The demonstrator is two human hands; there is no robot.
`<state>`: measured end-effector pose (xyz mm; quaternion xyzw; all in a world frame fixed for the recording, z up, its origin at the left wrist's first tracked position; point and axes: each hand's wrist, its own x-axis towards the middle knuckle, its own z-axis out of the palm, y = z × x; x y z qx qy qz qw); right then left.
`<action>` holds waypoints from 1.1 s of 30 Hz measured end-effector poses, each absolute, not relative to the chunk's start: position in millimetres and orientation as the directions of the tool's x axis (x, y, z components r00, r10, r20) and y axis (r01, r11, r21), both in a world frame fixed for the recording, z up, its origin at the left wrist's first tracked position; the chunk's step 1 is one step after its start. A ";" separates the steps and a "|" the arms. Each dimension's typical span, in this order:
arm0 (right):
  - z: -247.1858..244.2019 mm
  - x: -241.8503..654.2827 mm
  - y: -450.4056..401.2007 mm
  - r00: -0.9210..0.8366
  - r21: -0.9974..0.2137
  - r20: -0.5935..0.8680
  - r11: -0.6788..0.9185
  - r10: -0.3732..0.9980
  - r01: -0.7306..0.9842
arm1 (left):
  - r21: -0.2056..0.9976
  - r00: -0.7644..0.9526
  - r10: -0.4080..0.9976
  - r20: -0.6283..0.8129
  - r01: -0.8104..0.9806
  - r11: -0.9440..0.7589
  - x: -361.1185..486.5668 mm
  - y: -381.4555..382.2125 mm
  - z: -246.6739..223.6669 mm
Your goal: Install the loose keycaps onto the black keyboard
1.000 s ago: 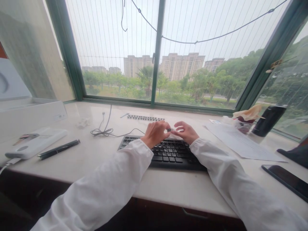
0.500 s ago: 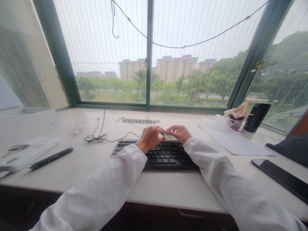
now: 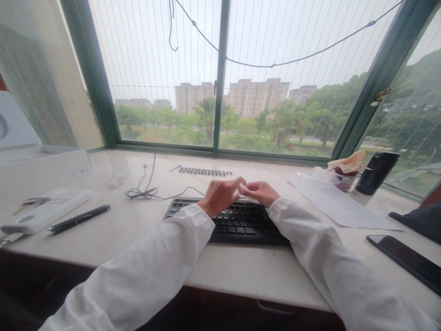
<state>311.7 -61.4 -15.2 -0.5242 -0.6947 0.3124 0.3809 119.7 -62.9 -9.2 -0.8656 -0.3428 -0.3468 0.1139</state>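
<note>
A black keyboard (image 3: 241,230) lies on the white desk. Above its upper rows, my left hand (image 3: 222,195) and my right hand (image 3: 261,192) meet at the fingertips. Both hands are closed in a pinch, and whatever lies between the fingers is too small to make out. Behind the keyboard, small dark pieces (image 3: 206,172) stand in two rows, with a thin grey strip (image 3: 175,168) at their left end.
On the left are a coiled cable (image 3: 142,193), a pen (image 3: 79,219), a white power bank (image 3: 44,214) with keys on it, and a white box (image 3: 65,168). Paper sheets (image 3: 341,204), a black bottle (image 3: 377,172) and a phone (image 3: 406,257) lie or stand on the right.
The view has shifted slightly, so the desk items appear farther right. My fingertips remain together, with the left fingers now raised a little higher and more arched.
</note>
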 end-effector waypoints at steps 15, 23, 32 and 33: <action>-11.3 321.0 -58.5 -0.361 -0.897 0.143 0.275 0.922 0.346 | 0.057 0.508 0.565 0.650 0.709 -0.703 116.9 -57.0 -7.9; -12.5 326.7 -52.0 -0.351 -0.923 0.208 0.302 0.913 0.237 | 0.141 0.446 0.578 0.683 0.696 -0.704 116.8 -56.5 -5.3; -10.9 321.2 -56.1 -0.274 -0.971 0.240 0.231 0.931 -0.066 | 0.211 0.387 0.542 0.746 0.635 -0.743 117.4 -56.5 -3.9; -11.8 320.1 -55.7 -0.258 -0.971 0.240 0.228 0.936 -0.075 | 0.206 0.389 0.532 0.752 0.628 -0.750 117.5 -56.8 -4.3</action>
